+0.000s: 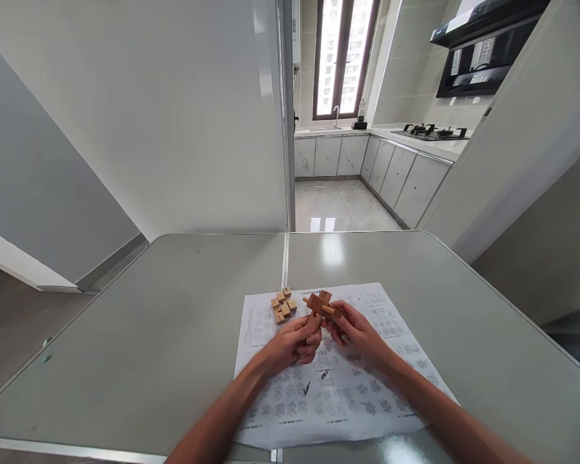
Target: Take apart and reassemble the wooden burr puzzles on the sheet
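Observation:
Both of my hands are raised a little above a printed paper sheet (338, 393) and meet on a small brown wooden puzzle (318, 303) made of interlocked blocks. My left hand (292, 345) has its fingers curled and grips the puzzle's lower left side. My right hand (355, 330) pinches a wooden stick that pokes out of the puzzle on the right. A small pile of light wooden puzzle pieces (283, 305) lies on the sheet just left of the puzzle, apart from both hands.
The sheet lies on a grey-green folding table (149, 348) with a seam (285, 261) down its middle. A white wall stands beyond the table's far edge on the left. Behind it on the right a kitchen opens, with cabinets (406, 180), a hob and a window.

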Tool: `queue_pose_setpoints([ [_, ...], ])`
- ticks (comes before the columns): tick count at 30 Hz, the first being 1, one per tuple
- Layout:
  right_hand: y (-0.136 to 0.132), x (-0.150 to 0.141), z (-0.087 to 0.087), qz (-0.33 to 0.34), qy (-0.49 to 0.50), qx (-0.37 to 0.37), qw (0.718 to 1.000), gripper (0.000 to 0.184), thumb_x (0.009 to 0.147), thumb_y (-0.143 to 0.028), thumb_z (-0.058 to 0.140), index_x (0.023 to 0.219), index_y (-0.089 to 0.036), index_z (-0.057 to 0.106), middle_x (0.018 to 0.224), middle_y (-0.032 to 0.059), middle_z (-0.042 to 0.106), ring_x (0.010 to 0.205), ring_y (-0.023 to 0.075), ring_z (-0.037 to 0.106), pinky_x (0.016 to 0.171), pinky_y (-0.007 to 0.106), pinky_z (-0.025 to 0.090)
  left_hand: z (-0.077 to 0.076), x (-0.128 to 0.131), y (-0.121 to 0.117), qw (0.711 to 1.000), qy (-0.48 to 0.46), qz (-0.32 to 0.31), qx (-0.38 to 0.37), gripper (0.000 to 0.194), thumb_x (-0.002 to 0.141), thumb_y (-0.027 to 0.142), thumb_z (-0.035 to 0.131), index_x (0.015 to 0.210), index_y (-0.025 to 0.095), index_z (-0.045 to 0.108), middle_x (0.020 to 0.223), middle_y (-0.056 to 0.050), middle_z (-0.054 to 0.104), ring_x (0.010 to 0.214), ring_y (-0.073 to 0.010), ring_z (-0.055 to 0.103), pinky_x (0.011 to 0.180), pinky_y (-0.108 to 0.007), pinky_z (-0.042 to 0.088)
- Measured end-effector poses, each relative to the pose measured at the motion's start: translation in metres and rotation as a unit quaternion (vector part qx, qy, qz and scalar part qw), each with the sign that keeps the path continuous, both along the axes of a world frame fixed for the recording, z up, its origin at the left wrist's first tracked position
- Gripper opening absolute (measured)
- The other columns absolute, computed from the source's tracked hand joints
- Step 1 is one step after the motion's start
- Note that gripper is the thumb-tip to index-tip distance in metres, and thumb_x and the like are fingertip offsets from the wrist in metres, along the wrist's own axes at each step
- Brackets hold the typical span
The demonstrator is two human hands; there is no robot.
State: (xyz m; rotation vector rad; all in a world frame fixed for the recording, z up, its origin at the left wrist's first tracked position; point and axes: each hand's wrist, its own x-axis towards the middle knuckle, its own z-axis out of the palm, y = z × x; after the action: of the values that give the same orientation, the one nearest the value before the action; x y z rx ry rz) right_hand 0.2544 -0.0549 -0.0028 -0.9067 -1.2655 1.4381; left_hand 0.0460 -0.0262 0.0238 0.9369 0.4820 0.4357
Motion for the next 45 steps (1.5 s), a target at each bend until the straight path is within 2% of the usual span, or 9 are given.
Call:
queue_pose_setpoints([
  [5,0.000,-0.001,-0.004,0.018,-0.034,0.013,0.999,0.039,0.101,-0.061,0.054,0.102,-0.022,0.057,0.085,0.0009,0.065,0.052,0.0093,0.047,0.051,0.026,0.037,0.000,-0.006,0.002,0.998,-0.011,-0.065,-0.014,0.034,0.099,0.051,0.063,0.102,0.018,0.055,0.067,0.009,0.024,0.052,-0.0072,0.012,0.045,-0.021,0.013],
  [8,-0.001,-0.001,-0.005,0.032,-0.051,0.023,0.998,0.039,0.103,-0.060,0.052,0.097,-0.021,0.057,0.085,0.0011,0.065,0.052,0.0089,0.046,0.050,0.026,0.036,-0.001,-0.008,0.002,0.996,-0.019,-0.083,-0.015,0.033,0.099,0.050,0.063,0.102,0.019,0.054,0.066,0.009,0.022,0.052,-0.0081,0.011,0.045,-0.022,0.010],
  [13,-0.002,0.003,-0.005,0.040,-0.063,0.032,0.997,0.040,0.105,-0.059,0.048,0.104,-0.020,0.058,0.085,0.0009,0.063,0.054,0.0090,0.045,0.052,0.026,0.035,0.001,-0.008,0.000,0.997,-0.014,-0.079,-0.010,0.036,0.097,0.053,0.065,0.098,0.019,0.053,0.066,0.010,0.020,0.051,-0.0078,0.011,0.046,-0.024,0.009],
  [25,-0.002,0.009,-0.012,0.075,-0.067,0.012,0.995,0.043,0.104,-0.061,0.050,0.103,-0.020,0.060,0.078,-0.0021,0.052,0.059,0.0102,0.036,0.053,0.026,0.029,-0.003,-0.012,0.002,0.996,-0.009,-0.086,-0.016,0.039,0.094,0.054,0.068,0.096,0.018,0.053,0.063,0.010,0.021,0.050,-0.0078,0.011,0.045,-0.024,0.007],
  [31,-0.001,0.010,-0.010,0.080,-0.078,0.019,0.994,0.044,0.103,-0.061,0.050,0.097,-0.019,0.059,0.077,-0.0017,0.054,0.058,0.0099,0.037,0.053,0.025,0.029,-0.002,-0.013,0.002,0.996,-0.003,-0.085,-0.028,0.037,0.094,0.052,0.069,0.096,0.018,0.052,0.064,0.010,0.019,0.051,-0.0080,0.009,0.045,-0.025,0.006],
  [34,-0.003,0.009,-0.006,0.081,-0.083,0.026,0.993,0.042,0.104,-0.060,0.050,0.100,-0.019,0.061,0.078,-0.0007,0.054,0.061,0.0109,0.038,0.053,0.025,0.030,-0.002,-0.014,0.002,0.996,-0.002,-0.085,-0.033,0.038,0.093,0.052,0.070,0.095,0.018,0.052,0.064,0.010,0.020,0.050,-0.0077,0.009,0.045,-0.025,0.005],
  [41,-0.006,0.005,-0.007,0.104,-0.080,-0.013,0.991,0.043,0.102,-0.062,0.051,0.104,-0.020,0.062,0.076,-0.0018,0.054,0.053,0.0087,0.031,0.046,0.023,0.023,-0.003,-0.013,0.002,0.997,-0.009,-0.070,-0.041,0.038,0.093,0.052,0.070,0.092,0.018,0.052,0.061,0.011,0.019,0.050,-0.0079,0.010,0.044,-0.024,0.006],
  [45,-0.006,0.005,-0.004,0.109,-0.059,-0.013,0.992,0.041,0.103,-0.060,0.052,0.099,-0.020,0.059,0.075,-0.0026,0.055,0.050,0.0068,0.032,0.045,0.023,0.025,-0.004,-0.013,0.002,0.997,-0.013,-0.071,-0.033,0.037,0.094,0.052,0.069,0.092,0.018,0.053,0.057,0.011,0.021,0.050,-0.0085,0.011,0.043,-0.023,0.009],
])
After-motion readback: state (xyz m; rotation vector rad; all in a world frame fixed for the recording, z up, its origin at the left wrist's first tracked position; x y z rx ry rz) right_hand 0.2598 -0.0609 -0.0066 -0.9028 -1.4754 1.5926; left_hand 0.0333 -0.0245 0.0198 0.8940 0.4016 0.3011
